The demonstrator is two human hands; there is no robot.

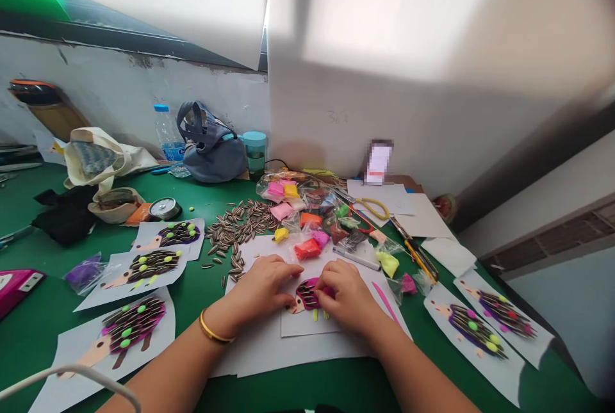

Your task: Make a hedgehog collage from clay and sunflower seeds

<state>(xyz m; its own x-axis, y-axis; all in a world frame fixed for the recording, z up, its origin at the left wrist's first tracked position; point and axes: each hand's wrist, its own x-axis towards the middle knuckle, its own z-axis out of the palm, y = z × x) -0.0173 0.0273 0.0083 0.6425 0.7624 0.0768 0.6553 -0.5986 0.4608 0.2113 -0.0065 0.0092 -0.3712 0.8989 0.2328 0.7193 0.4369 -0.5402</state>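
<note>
Central hedgehog (307,293) — snout left, long axis crosswise.

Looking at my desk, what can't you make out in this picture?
All in the head view:
Whatever the right hand may hold: hidden by the hand itself.
Part of the central hedgehog: covered by the same hand.
The phone screen: blurred by pixelation.
The magenta object's full shape: cut off by the left edge.

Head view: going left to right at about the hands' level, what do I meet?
Magenta object, purple packet, bracelet, left hand, hedgehog, right hand, pink lump, two hedgehog sheets.
</note>
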